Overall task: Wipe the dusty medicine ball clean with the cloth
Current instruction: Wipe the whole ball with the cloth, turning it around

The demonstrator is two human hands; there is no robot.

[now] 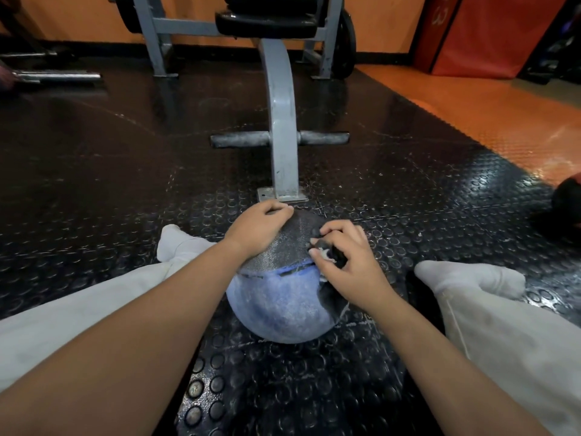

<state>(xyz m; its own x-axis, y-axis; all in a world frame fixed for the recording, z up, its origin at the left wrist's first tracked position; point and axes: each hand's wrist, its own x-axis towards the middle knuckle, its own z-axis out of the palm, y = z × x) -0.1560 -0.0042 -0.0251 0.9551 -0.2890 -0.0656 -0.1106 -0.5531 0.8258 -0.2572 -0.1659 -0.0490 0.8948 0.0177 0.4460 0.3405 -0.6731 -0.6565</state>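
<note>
A dusty blue and black medicine ball (283, 306) sits on the studded rubber floor between my two legs. Its blue panel faces me and looks pale with dust; the black textured panel is on top. My left hand (256, 229) rests on the ball's upper left, fingers curled over its far side. My right hand (349, 262) grips a small dark, dirty cloth (328, 253) bunched in the fingers and presses it to the ball's upper right.
A grey steel gym machine post (283, 127) with its floor plate stands just behind the ball. My legs in pale trousers and socks (471, 278) lie at both sides. A dark ball (566, 199) sits at the right edge, a bar (56, 77) far left.
</note>
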